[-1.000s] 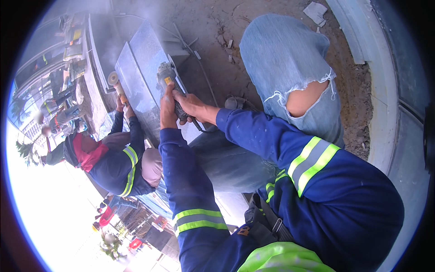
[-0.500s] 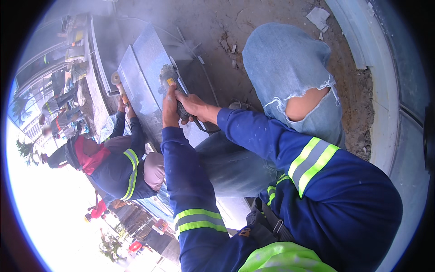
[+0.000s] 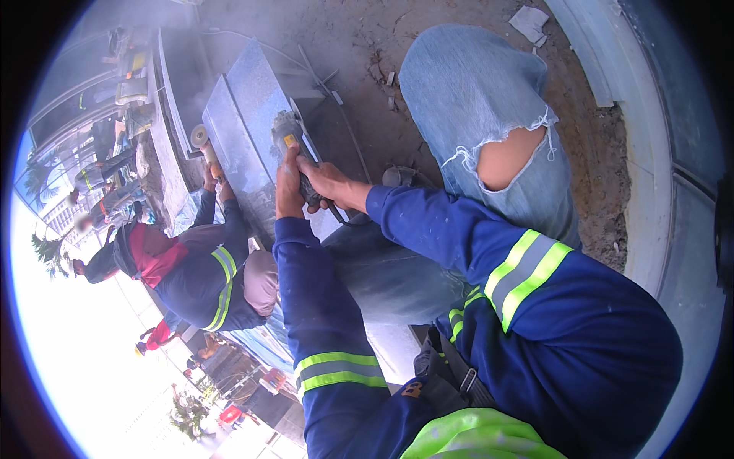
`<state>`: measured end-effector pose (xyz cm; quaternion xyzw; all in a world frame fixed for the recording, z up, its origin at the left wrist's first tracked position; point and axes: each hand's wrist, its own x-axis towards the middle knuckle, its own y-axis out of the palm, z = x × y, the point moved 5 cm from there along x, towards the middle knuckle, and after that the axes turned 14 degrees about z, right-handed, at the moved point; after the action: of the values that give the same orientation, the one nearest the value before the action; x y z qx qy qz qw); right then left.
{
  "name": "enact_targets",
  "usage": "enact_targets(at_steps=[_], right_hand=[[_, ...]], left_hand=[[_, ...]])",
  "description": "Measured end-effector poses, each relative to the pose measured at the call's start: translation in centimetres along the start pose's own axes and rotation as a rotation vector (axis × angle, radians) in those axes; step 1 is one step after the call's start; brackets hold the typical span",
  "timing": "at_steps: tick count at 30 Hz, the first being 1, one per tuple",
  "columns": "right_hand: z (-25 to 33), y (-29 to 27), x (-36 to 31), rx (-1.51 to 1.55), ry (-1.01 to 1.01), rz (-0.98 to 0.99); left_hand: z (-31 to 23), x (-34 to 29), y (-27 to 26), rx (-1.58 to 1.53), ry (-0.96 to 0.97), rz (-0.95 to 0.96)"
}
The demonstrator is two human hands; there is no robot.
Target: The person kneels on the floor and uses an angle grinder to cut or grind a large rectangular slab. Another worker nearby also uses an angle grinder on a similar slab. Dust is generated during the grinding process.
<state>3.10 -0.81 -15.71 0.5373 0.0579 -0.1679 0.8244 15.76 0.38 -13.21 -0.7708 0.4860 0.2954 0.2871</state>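
Both of my hands are closed on a dusty angle grinder (image 3: 288,128) with a yellow label on its head. My left hand (image 3: 288,186) wraps the front of its body, just behind the head. My right hand (image 3: 330,183) grips the dark rear part, where a black cord leaves it. Beneath the grinder lies a grey stone slab (image 3: 256,92), whose long edge runs beside the tool head. I cannot make out the grinder's disc from here.
At left a co-worker (image 3: 200,279) in a reflective-striped top holds another grinder (image 3: 202,141) at the slab's far edge. Dust hangs above it. My bent knee (image 3: 478,92) stands right of the slab. A pale cable (image 3: 348,126) and broken pieces (image 3: 529,24) lie on the dirt.
My hands and the grinder stay nearly in place on the slab. The view has shifted slightly; the co-worker's grinder appears a little lower and further right.
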Motion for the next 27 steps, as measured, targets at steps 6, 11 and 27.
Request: enact_targets(at_steps=[6,11,27], right_hand=[[-0.1,0.2,-0.5,-0.001,0.001,-0.007],[-0.3,0.2,-0.8,0.0,0.008,-0.015],[0.4,-0.8,0.8,-0.003,0.046,-0.003]], left_hand=[[0.6,0.2,-0.6,-0.003,-0.032,0.023],[1.0,0.3,-0.8,0.009,-0.035,0.021],[0.3,1.7,-0.7,-0.018,-0.039,-0.016]])
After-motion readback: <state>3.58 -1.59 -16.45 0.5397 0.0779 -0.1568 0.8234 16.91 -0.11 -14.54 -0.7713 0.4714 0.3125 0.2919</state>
